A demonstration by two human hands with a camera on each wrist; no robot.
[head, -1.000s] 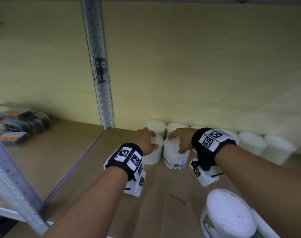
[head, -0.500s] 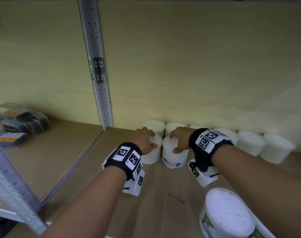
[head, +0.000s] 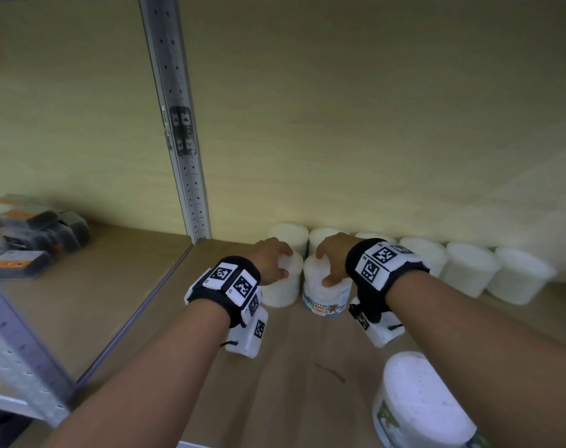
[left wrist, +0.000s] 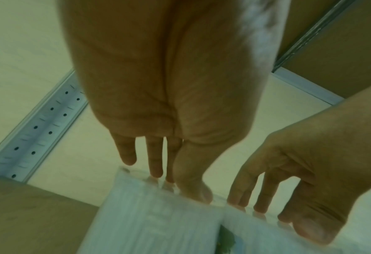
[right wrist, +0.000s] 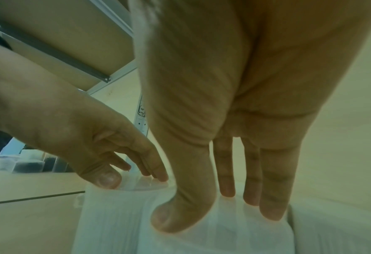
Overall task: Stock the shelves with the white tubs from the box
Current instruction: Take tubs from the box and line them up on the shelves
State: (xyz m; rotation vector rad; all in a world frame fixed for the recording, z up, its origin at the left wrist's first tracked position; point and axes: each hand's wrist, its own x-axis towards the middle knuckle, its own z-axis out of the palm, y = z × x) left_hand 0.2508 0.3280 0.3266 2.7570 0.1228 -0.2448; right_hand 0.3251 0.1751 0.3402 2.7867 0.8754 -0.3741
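Note:
Two white tubs stand side by side on the brown shelf board (head: 291, 367), in front of a back row of white tubs (head: 469, 270). My left hand (head: 270, 258) holds the plain left tub (head: 281, 289) from above, thumb on its near rim and fingers over the far rim. My right hand (head: 331, 260) holds the labelled right tub (head: 326, 299) the same way. In the left wrist view the left hand's fingertips (left wrist: 156, 171) touch the tub's top (left wrist: 147, 214). In the right wrist view the right thumb and fingers (right wrist: 271, 206) span the tub (right wrist: 213, 240).
A larger white tub (head: 417, 405) stands at the front right of the shelf, under my right forearm. A perforated metal upright (head: 178, 124) divides this bay from the left one, where dark packets (head: 32, 240) lie. The pale back wall is just behind the row.
Both hands stay on their tubs in nearly the same place; hands and tubs sit only slightly further left in the picture than a second ago.

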